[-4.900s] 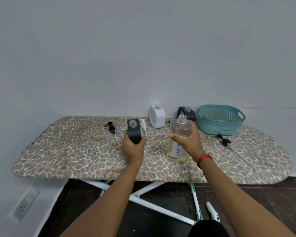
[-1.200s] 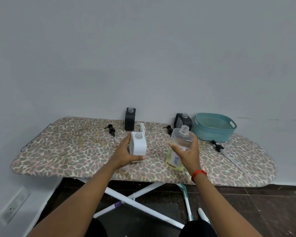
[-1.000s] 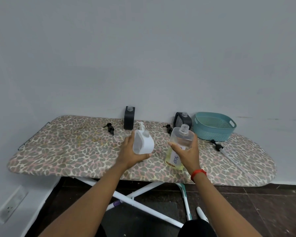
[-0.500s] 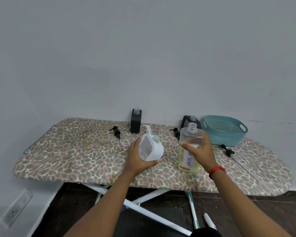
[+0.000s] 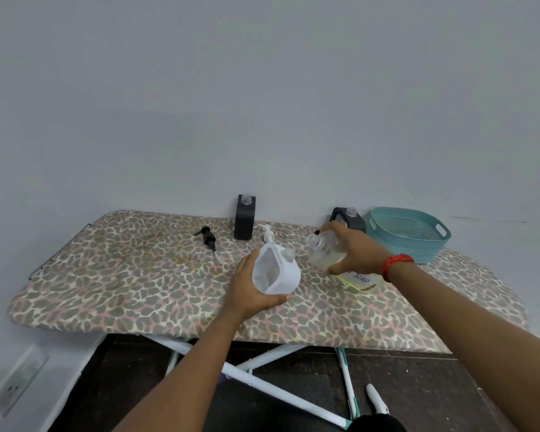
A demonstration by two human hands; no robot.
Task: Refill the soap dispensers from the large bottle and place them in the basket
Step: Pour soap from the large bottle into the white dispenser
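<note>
Dispenser (image 5: 280, 273) boxy white; bottle (image 5: 324, 251) clear plastic

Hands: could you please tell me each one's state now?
Left hand: grips white square plastic soap dispenser.
Right hand: grips large clear plastic soap bottle.

A plain pale grey wall (image 5: 262, 88) fills the upper frame, evenly lit; across the middle stands an ironing board (image 5: 122, 275) with a leopard-print cover on crossed white legs (image 5: 272, 385); dark floor (image 5: 434, 385) below; a wall socket (image 5: 16, 381) at lower left.
</note>
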